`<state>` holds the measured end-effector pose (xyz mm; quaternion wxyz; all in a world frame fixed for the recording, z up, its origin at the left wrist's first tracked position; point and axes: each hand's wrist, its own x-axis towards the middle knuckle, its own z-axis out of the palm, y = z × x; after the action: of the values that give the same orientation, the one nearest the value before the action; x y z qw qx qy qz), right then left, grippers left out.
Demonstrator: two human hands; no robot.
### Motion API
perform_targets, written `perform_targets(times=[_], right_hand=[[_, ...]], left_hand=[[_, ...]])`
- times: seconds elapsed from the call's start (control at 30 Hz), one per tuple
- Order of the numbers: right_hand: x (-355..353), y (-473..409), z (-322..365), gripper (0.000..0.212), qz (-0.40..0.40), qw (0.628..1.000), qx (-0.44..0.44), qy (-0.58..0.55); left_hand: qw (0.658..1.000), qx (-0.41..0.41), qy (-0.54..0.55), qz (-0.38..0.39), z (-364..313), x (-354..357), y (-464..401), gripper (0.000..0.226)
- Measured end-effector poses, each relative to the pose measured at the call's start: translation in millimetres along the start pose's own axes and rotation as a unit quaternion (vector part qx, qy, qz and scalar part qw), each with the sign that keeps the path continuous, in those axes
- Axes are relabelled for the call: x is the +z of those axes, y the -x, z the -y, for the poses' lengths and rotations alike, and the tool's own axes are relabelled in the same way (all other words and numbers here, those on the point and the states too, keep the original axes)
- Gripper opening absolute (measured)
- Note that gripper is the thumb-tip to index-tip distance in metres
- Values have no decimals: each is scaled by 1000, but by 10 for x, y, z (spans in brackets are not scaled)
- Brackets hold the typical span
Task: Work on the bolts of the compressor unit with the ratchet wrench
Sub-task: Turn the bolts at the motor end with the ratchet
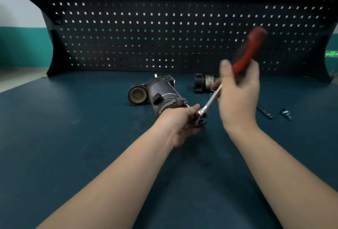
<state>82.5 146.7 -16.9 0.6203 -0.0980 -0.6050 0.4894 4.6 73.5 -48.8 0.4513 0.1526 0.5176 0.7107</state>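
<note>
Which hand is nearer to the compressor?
Left. The left hand grips the wrench head right at the compressor's near end; the right hand holds the red handle, farther right.

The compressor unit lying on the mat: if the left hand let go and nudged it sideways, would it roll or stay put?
The compressor unit looks like solid metal, so probably heavy for its size. Its main body is cylindrical and lies on its side, so it could rock. The round housing beside the body and the lugs probably stop a full roll on the mat.
</note>
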Motion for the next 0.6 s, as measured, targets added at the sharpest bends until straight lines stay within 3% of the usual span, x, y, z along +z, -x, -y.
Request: perform_targets(times=[0.07,0.13,0.17,0.23,0.27,0.33,0.37,0.4,0.47,0.53,0.6], right_hand=[[34,118,47,20,98,988,-105,54],[39,154,36,19,90,989,-105,59],[23,114,1,15,49,995,-72,48],[-58,-40,-126,10,-75,992,99,-5],[-115,-113,-219,11,-132,961,235,-62],[-219,-137,-377,9,-194,852,450,-186],[-231,-116,-423,8,-212,814,498,-212],[-214,-93,-426,10,-215,805,508,-217],[-170,-108,-348,19,-183,866,424,-194],[-102,-135,-158,13,-100,965,218,-104],[-31,-63,5,8,35,999,24,-7]], left_hand=[[1000,-6,6,6,3,-1,-1,11],[1000,-1,10,6,-1,-12,-7,12],[1000,4,12,1,-5,-14,-9,9],[1000,5,18,-5,-14,-1,1,8],[1000,0,24,-2,-19,15,10,10],[999,-3,32,5,-28,40,19,12],[999,-1,33,5,-29,40,9,12],[999,1,34,1,-28,33,2,11],[1000,6,26,-3,-30,10,0,11],[1000,11,0,4,-16,-9,-6,12],[1000,18,-19,4,2,-11,-7,10]])
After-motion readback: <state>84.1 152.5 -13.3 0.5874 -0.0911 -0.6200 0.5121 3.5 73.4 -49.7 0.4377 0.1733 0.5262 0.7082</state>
